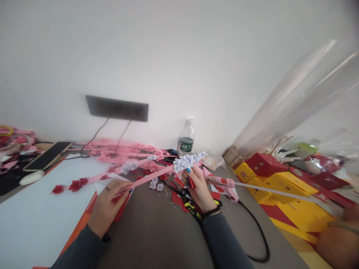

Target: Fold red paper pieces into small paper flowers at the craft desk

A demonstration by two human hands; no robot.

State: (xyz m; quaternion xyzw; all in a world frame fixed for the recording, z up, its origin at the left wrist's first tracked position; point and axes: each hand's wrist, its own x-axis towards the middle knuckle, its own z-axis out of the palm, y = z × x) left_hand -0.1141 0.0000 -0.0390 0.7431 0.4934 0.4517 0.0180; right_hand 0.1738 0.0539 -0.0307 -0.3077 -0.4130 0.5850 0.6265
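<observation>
My left hand [108, 205] is closed on the lower end of a long pink strip [154, 175], which slants up to the right. White paper flowers [186, 162] cluster at the strip's far end. Just below them, my right hand [198, 186] has its fingers bent around a small red piece [191, 182], whose kind I cannot make out. Beside that hand lies a pink glue gun [224, 183] with a long white glue stick [272, 189] out of its back. Pliers [190, 207] with black and yellow handles lie partly under my right wrist.
A water bottle [187, 138] stands by the wall. Pink flower stems [123, 153] and white sheets [50, 198] cover the left side, near a phone [47, 155]. Yellow and red boxes [286, 183] are piled right, where another person's hand [336, 239] shows. A black cord [263, 235] loops nearby.
</observation>
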